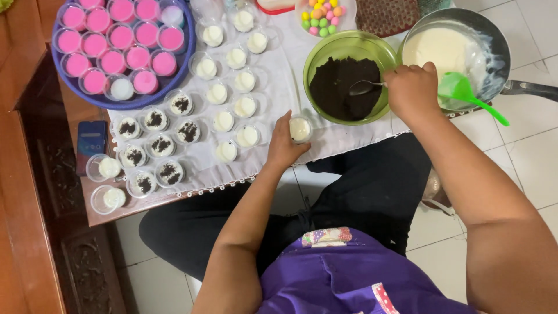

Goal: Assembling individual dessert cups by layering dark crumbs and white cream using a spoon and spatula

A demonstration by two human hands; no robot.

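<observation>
- Your left hand [283,145] gripped a small clear cup [300,128] of white cream, fingers wrapped round its side; the cup stood upright near the front edge of the white cloth [279,75].
- Your right hand [414,88] was closed on the handle of a metal spoon [365,87], fingers curled tight round it.
- The spoon's bowl lay in the dark crumbs [343,87] inside the green bowl [325,49], just right of the held cup.
- Right of the green bowl sat a metal pan [494,35] of white cream, with a green spatula [465,93] resting in it, its handle sticking out over the rim towards you.
- On the cloth left of your left hand stood rows of cream cups [232,87] with plain tops; further left, a group of crumb-topped cups [157,145].
- Two more plain cups [106,183] sat off the cloth on the wooden table [75,104], near a dark phone [91,142].
- At the far left a blue tray [174,81] held pink-filled cups [113,35], with a couple of white ones among them.
- Behind the green bowl was a dish of coloured candies [321,16].
- The held cup's top showed white only, from what I could see.
</observation>
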